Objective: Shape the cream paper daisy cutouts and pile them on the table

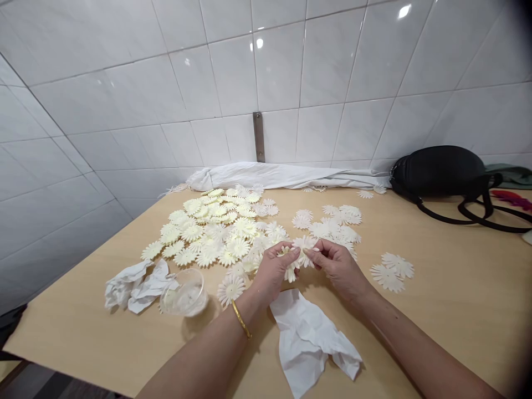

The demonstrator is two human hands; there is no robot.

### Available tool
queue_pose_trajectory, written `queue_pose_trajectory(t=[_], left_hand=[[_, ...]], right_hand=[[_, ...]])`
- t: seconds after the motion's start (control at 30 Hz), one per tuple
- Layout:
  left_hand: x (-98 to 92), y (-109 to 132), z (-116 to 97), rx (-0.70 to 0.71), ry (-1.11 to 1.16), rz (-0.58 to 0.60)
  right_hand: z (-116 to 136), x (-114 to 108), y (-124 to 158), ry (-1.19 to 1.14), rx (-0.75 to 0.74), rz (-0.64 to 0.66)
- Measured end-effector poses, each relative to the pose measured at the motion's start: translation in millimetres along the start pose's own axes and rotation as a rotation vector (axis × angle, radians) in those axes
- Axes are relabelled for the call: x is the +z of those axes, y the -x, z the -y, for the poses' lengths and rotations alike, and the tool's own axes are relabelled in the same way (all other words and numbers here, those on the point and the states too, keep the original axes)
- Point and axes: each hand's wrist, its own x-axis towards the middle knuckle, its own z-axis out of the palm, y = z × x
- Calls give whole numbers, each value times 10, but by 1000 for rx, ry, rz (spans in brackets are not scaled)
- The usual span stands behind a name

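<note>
Your left hand (272, 270) and right hand (339, 267) pinch a white flower cut-out (305, 245) just below frame centre, from opposite sides, presumably for steadiness. Flower pile (216, 227) sits left of centre, likely for easy reach; crumpled paper (305, 338) lies bottom centre.

Black bag (440, 172) on worktop (453, 277), far right, strap trailing. White cloth (270, 175) bunched along tiled wall (328, 61). Metal bracket (258, 136) upright against tiles.

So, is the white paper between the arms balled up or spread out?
Mostly spread out: the white paper lies broad on the table, though creases cross it and its right end looks bunched.
</note>
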Motion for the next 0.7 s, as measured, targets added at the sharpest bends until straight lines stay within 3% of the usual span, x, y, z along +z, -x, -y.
queue_pose_trajectory(t=[0.17,0.37,0.5,0.6,0.7], left_hand=[[-15,4,2,2,-55,20],[22,65,-39,175,-283,-15],[64,91,-19,266,-359,90],[65,78,1,220,-282,75],[50,63,-7,83,-112,20]], right_hand=[[33,3,1,39,8,-59],[3,-16,5,63,-5,-135],[-5,9,23,-20,-29,-27],[-2,19,19,-98,-59,63],[-2,12,9,-117,-54,71]])
